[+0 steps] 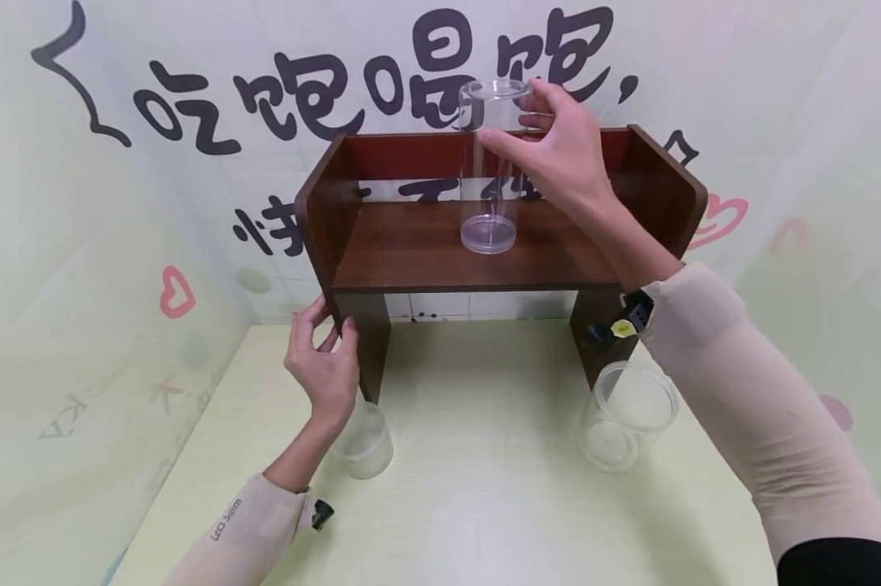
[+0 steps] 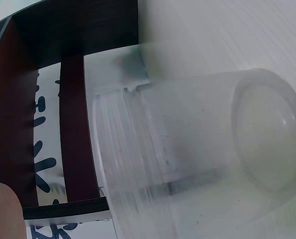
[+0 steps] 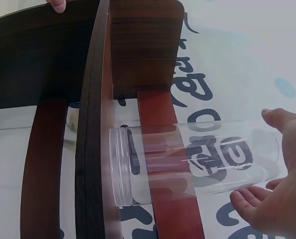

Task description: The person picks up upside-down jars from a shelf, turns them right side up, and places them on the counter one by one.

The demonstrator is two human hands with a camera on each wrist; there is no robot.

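Observation:
A tall clear plastic jar [image 1: 490, 187] stands on the board of a dark brown wooden shelf [image 1: 411, 244], its threaded end down against the board in the right wrist view. My right hand [image 1: 568, 150] is spread about the jar's upper end. In the right wrist view the thumb is apart from the wall, while the fingertips [image 3: 245, 199] lie close to or against it. With the thumb at the front edge and the other fingers outside, my left hand [image 1: 322, 358] holds the shelf's left side panel [image 1: 363, 342]. Those outer fingers are partly hidden.
Below my left hand, a small translucent jar [image 1: 367, 452] stands on the pale table [image 1: 484, 488], rim upward. A wider clear jar [image 1: 631, 423] stands near the shelf's right leg, under my right forearm. A printed cloth [image 1: 191, 187] hangs behind the shelf.

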